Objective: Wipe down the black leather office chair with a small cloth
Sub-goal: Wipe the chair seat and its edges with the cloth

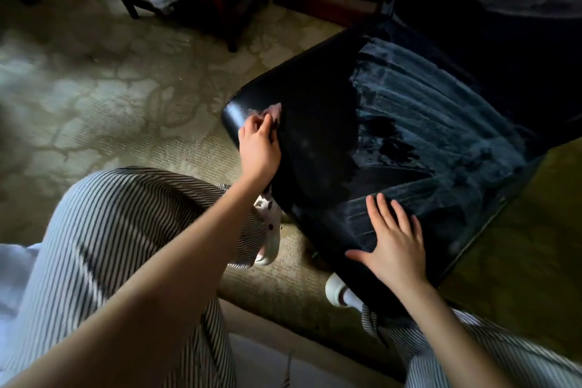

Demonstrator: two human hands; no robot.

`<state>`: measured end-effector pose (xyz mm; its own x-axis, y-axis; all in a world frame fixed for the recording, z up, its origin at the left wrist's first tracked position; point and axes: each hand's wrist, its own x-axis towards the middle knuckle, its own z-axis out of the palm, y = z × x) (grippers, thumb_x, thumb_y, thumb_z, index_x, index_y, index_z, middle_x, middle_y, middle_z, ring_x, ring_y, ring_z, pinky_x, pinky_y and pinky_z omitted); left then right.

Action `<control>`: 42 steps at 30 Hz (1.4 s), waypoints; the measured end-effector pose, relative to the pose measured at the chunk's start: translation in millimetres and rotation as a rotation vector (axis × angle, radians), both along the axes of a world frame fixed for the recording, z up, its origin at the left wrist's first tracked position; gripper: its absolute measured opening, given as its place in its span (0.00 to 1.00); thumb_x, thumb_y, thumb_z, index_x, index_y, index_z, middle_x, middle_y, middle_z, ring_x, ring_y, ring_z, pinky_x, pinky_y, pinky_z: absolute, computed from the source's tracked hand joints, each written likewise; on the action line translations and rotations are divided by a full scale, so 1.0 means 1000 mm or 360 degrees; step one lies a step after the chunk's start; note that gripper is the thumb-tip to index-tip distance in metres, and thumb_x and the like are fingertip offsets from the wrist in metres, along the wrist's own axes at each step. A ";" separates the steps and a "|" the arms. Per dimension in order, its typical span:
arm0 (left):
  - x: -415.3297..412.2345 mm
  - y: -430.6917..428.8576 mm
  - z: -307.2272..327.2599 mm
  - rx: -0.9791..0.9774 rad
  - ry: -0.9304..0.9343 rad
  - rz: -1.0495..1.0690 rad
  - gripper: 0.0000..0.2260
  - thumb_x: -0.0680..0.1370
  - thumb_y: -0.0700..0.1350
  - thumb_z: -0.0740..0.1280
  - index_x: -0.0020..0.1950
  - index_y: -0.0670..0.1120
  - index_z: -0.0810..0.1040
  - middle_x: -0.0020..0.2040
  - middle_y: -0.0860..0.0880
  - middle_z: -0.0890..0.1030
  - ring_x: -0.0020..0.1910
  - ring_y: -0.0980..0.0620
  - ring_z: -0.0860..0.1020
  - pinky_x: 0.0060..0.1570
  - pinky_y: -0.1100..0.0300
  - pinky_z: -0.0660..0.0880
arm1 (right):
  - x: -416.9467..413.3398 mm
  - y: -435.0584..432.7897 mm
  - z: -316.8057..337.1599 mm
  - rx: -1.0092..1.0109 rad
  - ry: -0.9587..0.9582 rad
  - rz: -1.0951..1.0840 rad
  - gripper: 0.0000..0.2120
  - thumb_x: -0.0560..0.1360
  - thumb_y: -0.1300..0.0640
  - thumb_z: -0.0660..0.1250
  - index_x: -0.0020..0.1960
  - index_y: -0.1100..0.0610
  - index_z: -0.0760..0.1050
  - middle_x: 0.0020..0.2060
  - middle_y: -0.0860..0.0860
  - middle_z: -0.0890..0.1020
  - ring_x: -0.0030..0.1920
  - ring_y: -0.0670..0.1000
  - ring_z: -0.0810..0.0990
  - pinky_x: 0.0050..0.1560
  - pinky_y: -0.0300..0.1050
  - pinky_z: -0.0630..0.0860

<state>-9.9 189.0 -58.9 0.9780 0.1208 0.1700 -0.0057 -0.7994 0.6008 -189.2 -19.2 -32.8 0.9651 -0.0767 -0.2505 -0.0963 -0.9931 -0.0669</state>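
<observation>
Black leather, smooth and glossy, the chair seat (315, 135) shows pale streaks across its right half. At its rounded left corner my left hand (259, 148) pinches the small pink cloth (273, 111). My right hand (393, 246) lies flat, fingers spread, on its front edge. I'd press evenly, overlapping strokes toward the streaks.

We look down on the black leather chair (318, 142), whose seat runs diagonally across the right of our view. The left part of the seat is smooth, dark and glossy. The right part carries pale bluish-grey streaks in long parallel bands, with a few dark patches among them. Its back at upper right is too dim to make out. Our small cloth (274, 110), pinkish and crumpled, lies on the seat's rounded left corner, pinched under the fingertips of our left hand (259, 148)
</observation>
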 end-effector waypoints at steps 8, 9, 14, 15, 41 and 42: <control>-0.045 -0.048 0.001 0.0044 -0.0149 -0.0602 0.15 0.72 0.37 0.63 0.57 0.42 0.80 0.54 0.39 0.78 0.45 0.36 0.74 0.48 0.54 0.73 | 0.010 0.031 -0.004 -0.0001 -0.0104 -0.0067 0.53 0.46 0.36 0.79 0.66 0.59 0.73 0.63 0.55 0.77 0.60 0.59 0.77 0.56 0.64 0.72; -0.055 -0.053 0.000 0.0037 -0.0171 -0.0641 0.15 0.72 0.38 0.62 0.57 0.42 0.80 0.53 0.39 0.78 0.43 0.37 0.75 0.46 0.55 0.74 | 0.011 0.034 -0.004 0.0005 -0.0081 -0.0084 0.53 0.46 0.36 0.79 0.66 0.59 0.73 0.63 0.55 0.77 0.60 0.59 0.77 0.56 0.64 0.72; -0.104 -0.059 -0.003 0.0005 -0.0222 -0.0952 0.19 0.74 0.45 0.55 0.60 0.42 0.78 0.52 0.41 0.78 0.42 0.40 0.76 0.49 0.57 0.69 | 0.015 0.037 -0.004 0.0039 -0.0057 -0.0085 0.49 0.46 0.40 0.81 0.62 0.62 0.76 0.62 0.57 0.77 0.59 0.61 0.78 0.54 0.66 0.73; -0.108 -0.057 -0.004 -0.0062 -0.0192 -0.0986 0.19 0.74 0.45 0.55 0.60 0.42 0.78 0.53 0.41 0.78 0.44 0.40 0.76 0.51 0.57 0.70 | 0.014 0.036 -0.002 0.0067 -0.0066 -0.0085 0.48 0.49 0.40 0.80 0.63 0.62 0.75 0.64 0.58 0.76 0.61 0.61 0.76 0.56 0.66 0.71; -0.082 0.000 -0.063 -0.0832 -0.0018 -0.0036 0.20 0.75 0.37 0.58 0.67 0.41 0.73 0.54 0.40 0.73 0.52 0.45 0.74 0.55 0.53 0.71 | -0.021 -0.021 0.021 -0.0230 0.0248 0.0632 0.69 0.30 0.39 0.80 0.70 0.49 0.64 0.66 0.55 0.74 0.63 0.56 0.76 0.59 0.56 0.72; -0.087 -0.001 -0.062 -0.0791 -0.0042 -0.0072 0.20 0.75 0.38 0.58 0.67 0.43 0.72 0.53 0.43 0.74 0.50 0.45 0.74 0.53 0.52 0.72 | -0.022 -0.019 0.019 -0.0228 0.0237 0.0618 0.68 0.29 0.39 0.80 0.69 0.50 0.68 0.65 0.54 0.75 0.62 0.56 0.77 0.58 0.56 0.73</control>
